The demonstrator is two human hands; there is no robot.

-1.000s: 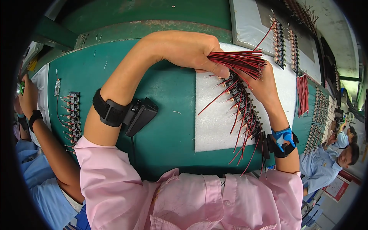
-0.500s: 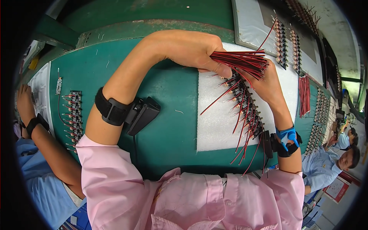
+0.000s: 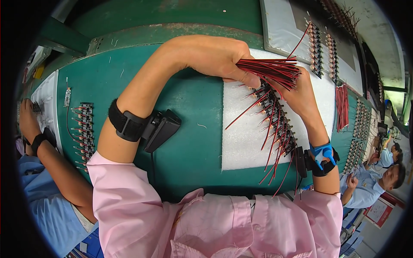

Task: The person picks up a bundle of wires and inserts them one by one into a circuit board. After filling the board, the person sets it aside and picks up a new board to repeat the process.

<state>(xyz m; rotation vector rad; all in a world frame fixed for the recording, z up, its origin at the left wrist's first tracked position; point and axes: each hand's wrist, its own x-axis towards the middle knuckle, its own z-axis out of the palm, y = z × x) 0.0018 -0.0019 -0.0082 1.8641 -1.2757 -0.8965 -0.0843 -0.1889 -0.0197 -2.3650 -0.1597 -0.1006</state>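
Observation:
My left hand (image 3: 223,56) is closed around a thick bundle of red and black wires (image 3: 273,71), whose loose ends fan out to the right. Below the bundle a strip of small black circuit boards (image 3: 275,116) slants toward me over a white foam sheet (image 3: 234,148). Single red and black wires trail from the boards on their left side. My right hand (image 3: 300,93) is at the far end of the strip, partly behind the bundle. Its fingers are hidden, so what they grip does not show.
Another board strip (image 3: 84,133) lies on the green mat (image 3: 193,146) at left, beside a co-worker's arm (image 3: 56,161). More strips (image 3: 316,49) rest on a board at the far right, near a red wire bundle (image 3: 342,107). Another person (image 3: 365,185) sits at right.
My hands, the wire bundle and the board strip stay almost in place. At right, the other person's hand has come up into view; the left co-worker's hand has shifted slightly.

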